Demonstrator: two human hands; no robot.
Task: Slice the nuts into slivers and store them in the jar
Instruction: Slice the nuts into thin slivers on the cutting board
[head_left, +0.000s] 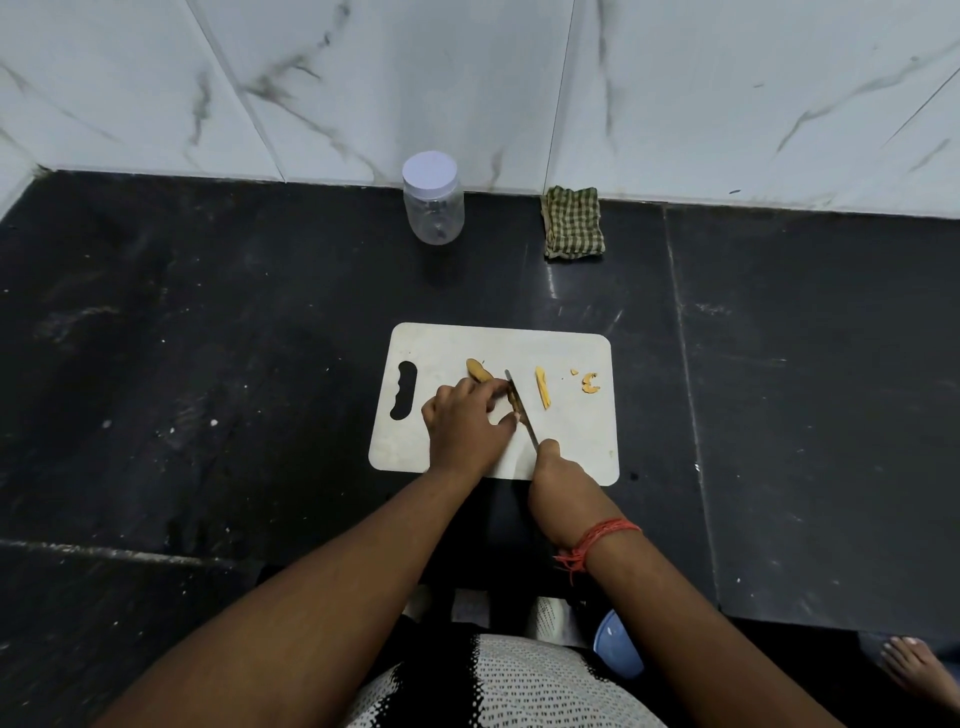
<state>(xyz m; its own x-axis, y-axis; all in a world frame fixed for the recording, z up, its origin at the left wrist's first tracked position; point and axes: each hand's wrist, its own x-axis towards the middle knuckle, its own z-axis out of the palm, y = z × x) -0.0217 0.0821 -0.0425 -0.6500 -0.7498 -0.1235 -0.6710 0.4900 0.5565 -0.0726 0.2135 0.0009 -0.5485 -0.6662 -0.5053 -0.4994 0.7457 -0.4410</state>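
1. The dark stone bench ran wide to both sides of the work, with bare surface on the left, on the right, and between the board and the back wall.
2. The marble-patterned wall closed off the bench along its far edge.
3. The white cutting board lay near the front edge of the bench, its handle slot at the left end and its near edge just short of the bench edge.
4. The folded checked cloth sat against the wall, just right of the jar and well apart from the board.
5. The clear jar stood upright at the foot of the wall, its white lid on, well behind the board.
6. The left hand rested on the left-centre of the board, its grip pinched on a nut between fingertips and thumb.
7. The right hand was at the board's near edge, its grip clamped round the handle of the knife.
8. The knife's blade lay angled away from the person, against the pinched nut.
9. A whole nut lay just behind the left fingers.
10. A long sliver lay right of the blade, apart from it.
11. Small broken pieces lay close to the board's right edge.
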